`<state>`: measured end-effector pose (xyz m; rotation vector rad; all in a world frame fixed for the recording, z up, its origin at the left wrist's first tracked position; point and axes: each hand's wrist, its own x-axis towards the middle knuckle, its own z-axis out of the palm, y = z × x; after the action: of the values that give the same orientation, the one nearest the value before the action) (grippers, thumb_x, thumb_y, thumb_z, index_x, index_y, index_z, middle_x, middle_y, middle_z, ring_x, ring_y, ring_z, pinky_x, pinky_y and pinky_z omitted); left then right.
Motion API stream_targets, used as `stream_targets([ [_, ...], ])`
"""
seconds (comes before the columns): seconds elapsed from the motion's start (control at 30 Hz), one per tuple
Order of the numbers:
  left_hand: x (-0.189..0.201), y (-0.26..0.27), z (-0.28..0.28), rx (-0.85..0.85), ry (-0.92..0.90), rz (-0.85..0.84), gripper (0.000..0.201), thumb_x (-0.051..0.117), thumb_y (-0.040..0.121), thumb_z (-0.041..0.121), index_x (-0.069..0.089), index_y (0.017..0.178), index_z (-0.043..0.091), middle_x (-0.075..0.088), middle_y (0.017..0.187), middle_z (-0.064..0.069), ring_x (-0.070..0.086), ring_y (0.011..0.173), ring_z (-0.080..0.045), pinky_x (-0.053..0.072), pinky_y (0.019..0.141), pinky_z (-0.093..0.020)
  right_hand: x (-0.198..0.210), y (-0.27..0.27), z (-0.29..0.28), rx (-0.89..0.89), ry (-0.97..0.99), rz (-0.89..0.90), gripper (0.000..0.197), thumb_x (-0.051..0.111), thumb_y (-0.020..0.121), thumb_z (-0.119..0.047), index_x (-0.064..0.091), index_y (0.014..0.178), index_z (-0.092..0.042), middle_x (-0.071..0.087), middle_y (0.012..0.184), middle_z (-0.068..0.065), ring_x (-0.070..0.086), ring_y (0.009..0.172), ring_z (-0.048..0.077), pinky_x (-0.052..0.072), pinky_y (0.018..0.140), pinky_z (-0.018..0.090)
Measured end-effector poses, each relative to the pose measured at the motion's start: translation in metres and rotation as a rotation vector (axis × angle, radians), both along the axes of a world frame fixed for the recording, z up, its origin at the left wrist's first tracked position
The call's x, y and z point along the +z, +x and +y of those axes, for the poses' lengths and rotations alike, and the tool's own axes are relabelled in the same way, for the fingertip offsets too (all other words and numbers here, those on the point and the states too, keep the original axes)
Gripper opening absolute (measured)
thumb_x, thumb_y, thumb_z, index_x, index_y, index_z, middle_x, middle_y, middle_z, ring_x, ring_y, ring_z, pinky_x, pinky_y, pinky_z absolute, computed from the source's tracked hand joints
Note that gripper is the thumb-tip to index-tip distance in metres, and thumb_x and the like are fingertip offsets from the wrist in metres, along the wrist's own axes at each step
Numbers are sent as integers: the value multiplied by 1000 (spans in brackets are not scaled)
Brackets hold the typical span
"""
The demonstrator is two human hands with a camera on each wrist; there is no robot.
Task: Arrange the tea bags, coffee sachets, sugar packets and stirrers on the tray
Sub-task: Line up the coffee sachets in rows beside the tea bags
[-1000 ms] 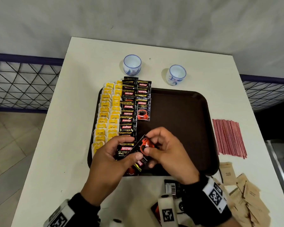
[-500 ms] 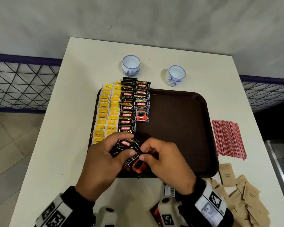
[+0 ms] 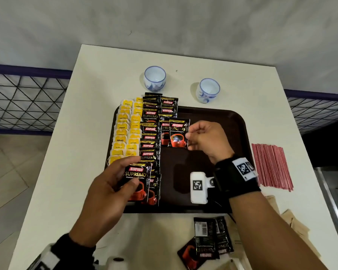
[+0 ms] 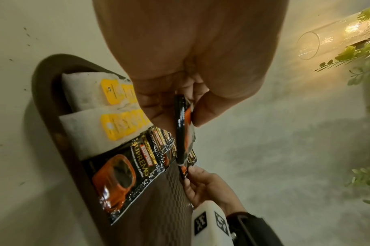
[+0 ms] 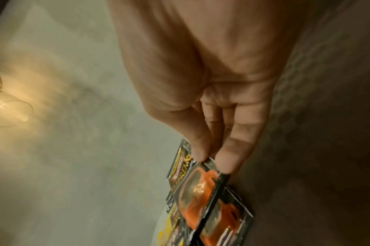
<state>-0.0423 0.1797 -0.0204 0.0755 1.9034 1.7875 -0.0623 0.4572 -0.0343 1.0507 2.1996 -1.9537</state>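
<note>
A dark brown tray lies on the white table. Two columns of yellow-tagged tea bags fill its left edge, with black coffee sachets overlapping in rows beside them. My right hand pinches one coffee sachet by its right edge, just over the short second sachet row. My left hand grips a small stack of coffee sachets above the tray's near left corner. In the right wrist view the thumb and finger pinch the coffee sachet. The left wrist view shows the held sachets edge-on.
Two blue-and-white cups stand behind the tray. Red stirrers lie in a bundle right of it. Brown sugar packets are scattered at the near right. More coffee sachets lie on the table near the front edge.
The hands have separated. My right hand carried one sachet away from the stack, up to the second sachet row. My left hand stayed near the tray's near left with the remaining sachets.
</note>
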Motion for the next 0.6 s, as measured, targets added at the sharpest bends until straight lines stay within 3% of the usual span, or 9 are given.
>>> stream_targets([
  [0.07, -2, 3, -2, -18, -1, -1, 51, 61, 94, -9, 71, 116, 35, 72, 125, 6, 72, 107, -20, 63, 77, -32, -5, -8, -4, 7, -6, -21, 19, 67, 85, 11, 62, 79, -6, 61, 66, 7, 57, 53, 15, 58, 49, 27],
  [0.2, -7, 7, -10, -62, -64, 28, 49, 68, 92, -1, 68, 120, 39, 70, 128, 11, 63, 125, -14, 57, 96, -41, -10, -14, -7, 14, 6, -49, 16, 67, 85, 11, 62, 82, -4, 63, 67, 9, 58, 52, 15, 57, 49, 26],
  [0.37, -8, 9, -11, -33, -55, -12, 49, 63, 93, -7, 70, 118, 34, 73, 121, 13, 67, 117, -9, 59, 88, -23, -14, -14, -6, 8, 13, -78, 17, 68, 84, 11, 63, 81, -5, 63, 61, 4, 59, 51, 14, 57, 50, 28],
  [0.53, -6, 10, -10, -49, -82, 1, 42, 70, 85, 16, 68, 117, 44, 70, 127, 14, 62, 126, -9, 52, 105, -47, -20, -16, -12, 10, 20, -74, 20, 68, 83, 12, 62, 77, -6, 62, 62, 5, 59, 50, 13, 58, 50, 27],
  [0.6, -5, 10, -9, -50, -81, 3, 43, 69, 86, 14, 68, 118, 44, 70, 129, 12, 61, 127, -10, 50, 106, -51, -21, -16, -14, 16, 39, -72, 20, 69, 83, 11, 62, 76, -6, 62, 62, 5, 60, 49, 13, 58, 50, 27],
])
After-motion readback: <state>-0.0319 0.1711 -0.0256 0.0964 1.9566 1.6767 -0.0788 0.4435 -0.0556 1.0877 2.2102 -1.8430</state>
